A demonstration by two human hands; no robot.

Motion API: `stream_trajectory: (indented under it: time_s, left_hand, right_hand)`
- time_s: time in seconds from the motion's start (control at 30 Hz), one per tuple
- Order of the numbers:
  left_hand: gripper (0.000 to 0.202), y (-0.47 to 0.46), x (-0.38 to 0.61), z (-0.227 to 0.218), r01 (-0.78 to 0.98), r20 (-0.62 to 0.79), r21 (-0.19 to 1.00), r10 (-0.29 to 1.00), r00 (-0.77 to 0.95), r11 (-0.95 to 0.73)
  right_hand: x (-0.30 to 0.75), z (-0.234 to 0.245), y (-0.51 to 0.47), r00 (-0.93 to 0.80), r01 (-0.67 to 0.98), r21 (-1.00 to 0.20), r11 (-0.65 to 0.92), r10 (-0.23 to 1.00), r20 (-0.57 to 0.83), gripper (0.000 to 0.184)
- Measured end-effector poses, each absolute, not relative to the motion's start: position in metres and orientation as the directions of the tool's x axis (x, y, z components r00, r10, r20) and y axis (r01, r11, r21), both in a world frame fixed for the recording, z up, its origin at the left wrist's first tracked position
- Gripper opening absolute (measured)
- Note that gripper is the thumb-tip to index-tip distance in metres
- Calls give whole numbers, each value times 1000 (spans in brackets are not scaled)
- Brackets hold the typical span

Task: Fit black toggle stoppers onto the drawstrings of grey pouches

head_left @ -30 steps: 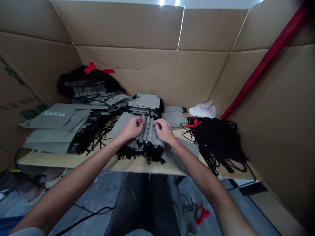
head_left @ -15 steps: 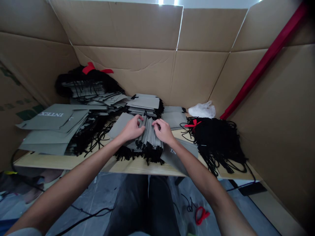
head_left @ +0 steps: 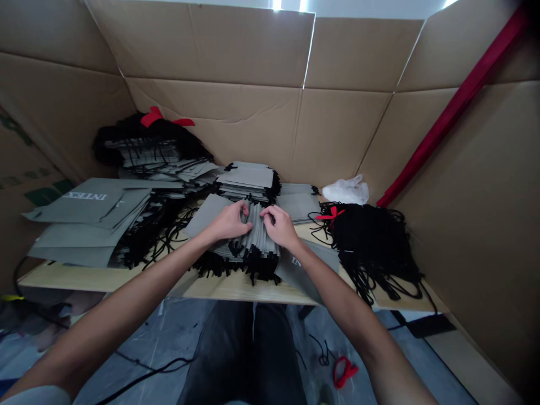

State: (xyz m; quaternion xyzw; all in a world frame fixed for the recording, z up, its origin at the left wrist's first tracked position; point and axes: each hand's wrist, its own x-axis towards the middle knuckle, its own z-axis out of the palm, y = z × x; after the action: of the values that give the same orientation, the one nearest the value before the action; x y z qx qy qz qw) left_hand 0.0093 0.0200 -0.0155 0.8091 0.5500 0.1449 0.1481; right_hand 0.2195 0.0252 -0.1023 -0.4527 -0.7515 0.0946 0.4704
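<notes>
A row of flat grey paper bags (head_left: 256,230) stands on edge in front of me, black cord ends sticking out along its near side. My left hand (head_left: 232,220) is at the row's left side, fingers curled and thumb laid against the bag edges. On the right side, my right hand (head_left: 278,223) has its bent fingers and thumb closed on the edges. Whether either hand pinches a single bag is too small to tell. Under my right forearm lies a loose grey bag (head_left: 306,267) with white letters.
Behind the row is a stack of grey bags (head_left: 247,175). Larger printed bags (head_left: 88,205) lie at left, below a black cord heap (head_left: 145,126). At right lie black cords (head_left: 371,242) with a red tie and white plastic (head_left: 346,190). Cardboard walls (head_left: 244,118) enclose the table.
My left hand has shifted slightly right and down, its thumb further over the bag edges. My right hand stays almost in place.
</notes>
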Motion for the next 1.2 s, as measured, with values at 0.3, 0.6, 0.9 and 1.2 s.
stream_trajectory:
  time_s: [0.3,0.6,0.9,1.2]
  left_hand:
    - [43,23,4,-17,814,95,415,909,405,-406]
    - [41,27,-2,-18,785,87,440,891,446,-436]
    - [40,26,5,-14,821,53,385,898,436,-421]
    - [40,20,9,-8,850,11,338,905,425,-403]
  right_hand:
    - [219,-101,25,-149,591,-569,573,770,620,24]
    - [219,-102,25,-146,594,-572,566,775,615,24]
    - [220,-102,26,-155,596,-570,566,777,610,24]
    - [220,-101,25,-157,594,-575,562,782,603,24]
